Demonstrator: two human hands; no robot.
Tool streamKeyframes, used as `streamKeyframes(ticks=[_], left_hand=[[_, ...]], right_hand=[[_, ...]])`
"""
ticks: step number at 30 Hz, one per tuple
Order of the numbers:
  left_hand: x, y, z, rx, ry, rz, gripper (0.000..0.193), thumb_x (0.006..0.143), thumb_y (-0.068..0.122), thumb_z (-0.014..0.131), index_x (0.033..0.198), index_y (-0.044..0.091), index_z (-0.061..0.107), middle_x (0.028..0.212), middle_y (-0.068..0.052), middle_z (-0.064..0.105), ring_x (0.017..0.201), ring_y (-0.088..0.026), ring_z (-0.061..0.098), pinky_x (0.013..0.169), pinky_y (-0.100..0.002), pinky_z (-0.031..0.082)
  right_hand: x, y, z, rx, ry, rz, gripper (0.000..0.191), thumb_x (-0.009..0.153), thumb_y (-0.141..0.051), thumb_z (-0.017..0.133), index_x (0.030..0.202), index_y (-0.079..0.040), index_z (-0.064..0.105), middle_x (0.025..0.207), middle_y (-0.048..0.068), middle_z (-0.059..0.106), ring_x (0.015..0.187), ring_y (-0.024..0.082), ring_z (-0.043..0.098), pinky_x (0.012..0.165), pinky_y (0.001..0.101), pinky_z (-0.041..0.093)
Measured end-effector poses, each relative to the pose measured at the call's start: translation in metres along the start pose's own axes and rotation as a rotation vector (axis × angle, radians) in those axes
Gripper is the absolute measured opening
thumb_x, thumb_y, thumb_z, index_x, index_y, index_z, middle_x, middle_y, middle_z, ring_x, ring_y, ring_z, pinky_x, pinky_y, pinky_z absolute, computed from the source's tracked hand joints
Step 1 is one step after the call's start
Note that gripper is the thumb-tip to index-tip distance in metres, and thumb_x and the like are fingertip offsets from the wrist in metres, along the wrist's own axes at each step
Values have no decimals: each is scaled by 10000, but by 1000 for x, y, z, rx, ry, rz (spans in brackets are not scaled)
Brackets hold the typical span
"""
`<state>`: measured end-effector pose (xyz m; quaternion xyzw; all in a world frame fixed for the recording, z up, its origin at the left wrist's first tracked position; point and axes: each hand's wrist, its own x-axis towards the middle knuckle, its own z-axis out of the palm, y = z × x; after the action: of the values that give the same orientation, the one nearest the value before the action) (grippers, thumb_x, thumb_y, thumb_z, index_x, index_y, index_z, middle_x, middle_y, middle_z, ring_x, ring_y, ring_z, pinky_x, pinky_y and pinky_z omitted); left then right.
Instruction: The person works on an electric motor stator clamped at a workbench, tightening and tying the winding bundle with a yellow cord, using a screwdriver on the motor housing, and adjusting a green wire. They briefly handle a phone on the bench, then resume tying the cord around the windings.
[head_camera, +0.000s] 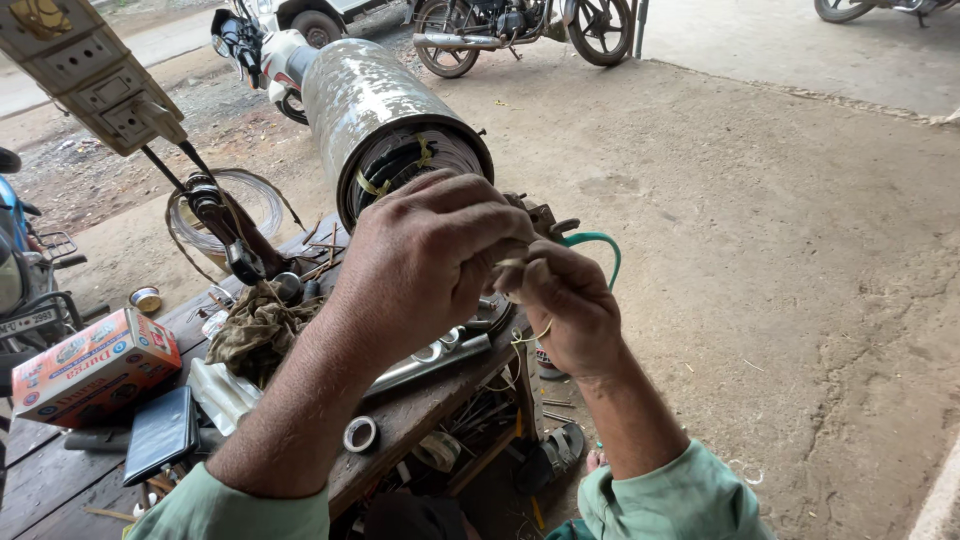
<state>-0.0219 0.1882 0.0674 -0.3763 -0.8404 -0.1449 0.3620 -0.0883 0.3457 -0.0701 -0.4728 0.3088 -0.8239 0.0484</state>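
A big metal motor cylinder (370, 95) lies on a wooden bench (420, 410), its open end showing dark windings tied with yellow string (372, 186). My left hand (425, 255) is closed in front of that open end. Beside it, my right hand (570, 300) pinches something small and pale against the left fingers. A thin yellow wire (535, 335) dangles from under the right hand. A green wire (598, 240) loops out behind the right hand. What exactly sits between the fingertips is hidden.
The bench carries a dirty rag (258, 330), a tape roll (360, 434), an orange box (95, 365), a dark phone (162, 434) and a metal tool (430, 362). A switchboard (85, 70) hangs top left. Motorcycles (520, 30) stand behind on bare ground.
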Motion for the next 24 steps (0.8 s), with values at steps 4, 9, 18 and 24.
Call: streamKeyframes(ticks=[4,9,18,24], left_hand=[[-2,-4,2,2,10,-62,111,932,51,695,1027,94,733,963,-58,714,953,-237,721,838,-391,595],[1,-6,7,92,-24,-48,144,982,121,765,1120,150,735,1133,-47,720,1161,-233,672,1046,-440,538],[-13,-31,8,681,-312,-65,1031,550,473,914,1497,261,567,1600,-196,356,1475,-534,257,1124,-805,209],[-17,-37,23,821,-330,-102,991,612,573,868,1471,161,593,1601,-206,359,1435,-525,332,1040,-791,337]], right_hand=[[-1,8,0,177,103,-38,266,1109,-174,540,1110,34,705,1166,119,699,1076,229,681,996,401,550],[4,12,-10,261,147,-33,236,1184,-127,534,1147,35,701,1071,157,689,955,204,661,836,360,543],[-4,12,-9,235,184,-31,400,1195,-255,407,1034,7,664,1099,189,643,884,199,613,722,304,484],[0,4,-7,193,171,-34,386,1195,-243,428,999,7,648,1084,173,633,951,219,615,724,319,488]])
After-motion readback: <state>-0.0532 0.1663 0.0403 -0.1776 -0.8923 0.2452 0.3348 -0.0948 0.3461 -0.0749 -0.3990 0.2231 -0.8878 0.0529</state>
